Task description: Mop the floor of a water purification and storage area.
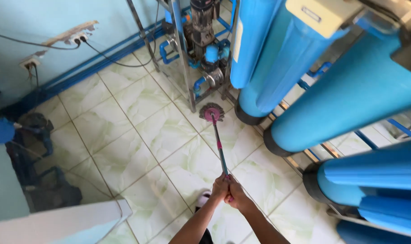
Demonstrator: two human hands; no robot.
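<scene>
Both my hands grip the near end of a mop handle (219,149), a thin blue and pink pole. My left hand (220,187) wraps it on the left side. Pressed against it, my right hand (236,195) holds from the right. The round grey and pink mop head (212,112) rests flat on the pale green tiled floor (137,135), close to the foot of a metal pump frame (186,68). A white shoe tip (204,198) shows below my left forearm.
Large blue filter tanks (332,99) fill the right side on a metal rack. A pump with blue pipes (205,49) stands at the back. Wall sockets with cables (76,38) sit on the blue wall. Dark machinery (36,162) and a white box (61,223) lie left.
</scene>
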